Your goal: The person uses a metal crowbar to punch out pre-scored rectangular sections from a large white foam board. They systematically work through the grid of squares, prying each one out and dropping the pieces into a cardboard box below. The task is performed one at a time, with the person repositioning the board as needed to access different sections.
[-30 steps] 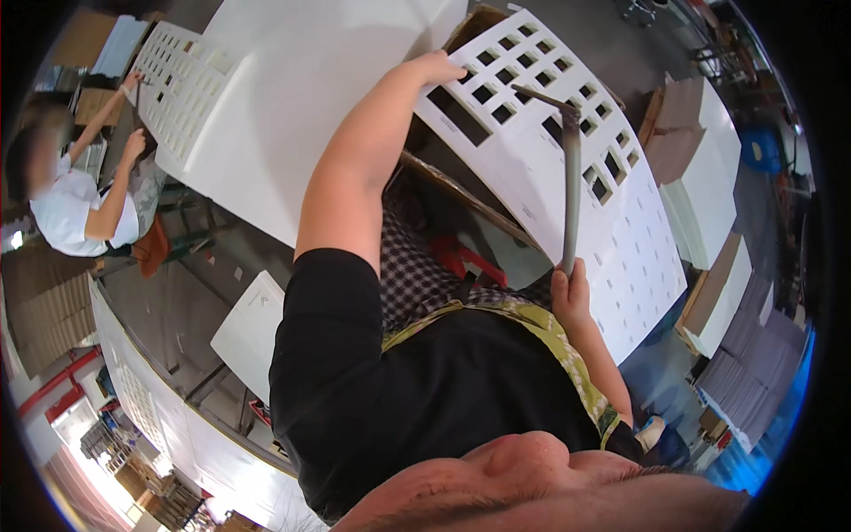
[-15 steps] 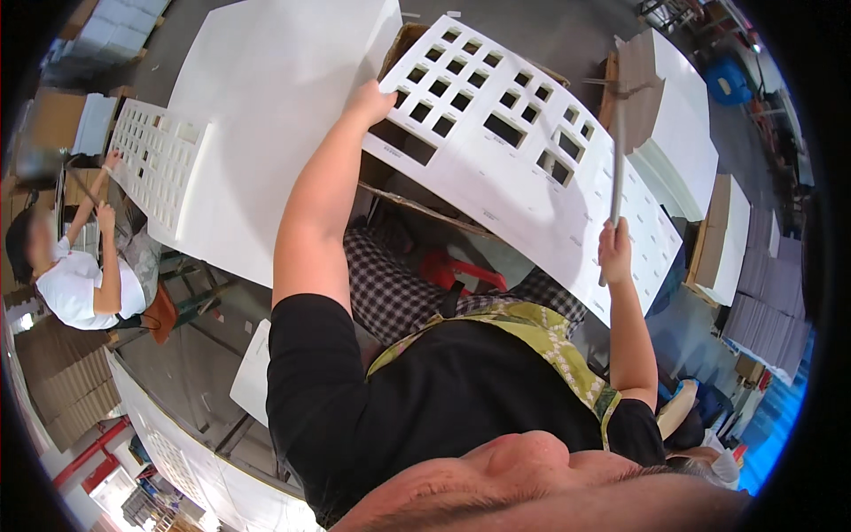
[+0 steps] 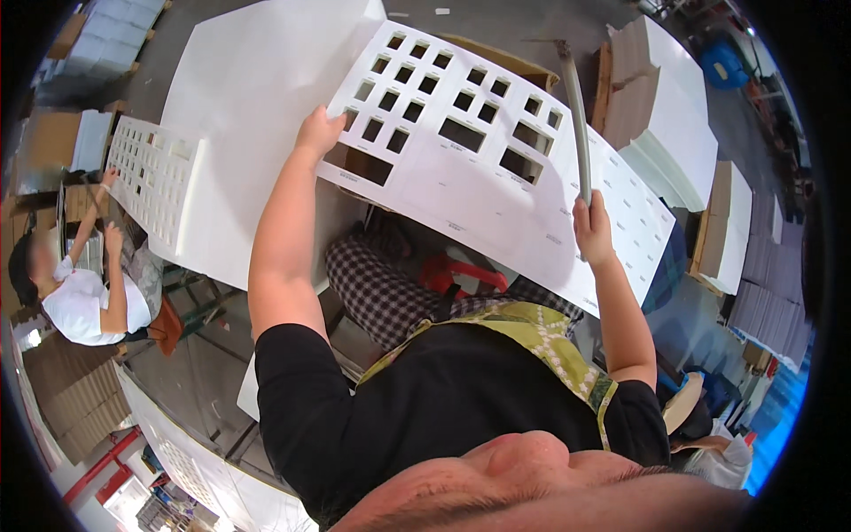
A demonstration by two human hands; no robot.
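Note:
A big white board [image 3: 496,195] with rows of cut-out square and rectangular openings lies tilted in front of me. My left hand [image 3: 321,133] grips its left edge, fingers at an opening there. My right hand [image 3: 595,229] is closed round the lower end of a long grey rod [image 3: 579,124], held above the board's right part. A thin spike sticks out sideways at the rod's far end. To the right of the openings, the board shows small slits or printed marks but no punched-out squares.
A plain white sheet [image 3: 239,115] covers the table to my left. Beyond it a person [image 3: 93,297] works on another perforated board [image 3: 160,177]. Stacked white boards [image 3: 665,115] stand on the right. An open cardboard box [image 3: 505,60] shows behind my board. A red stool [image 3: 461,270] is below.
The board has shifted left, its left part over the plain sheet, with my left hand moving along. My right hand and the rod have also moved left and slightly nearer.

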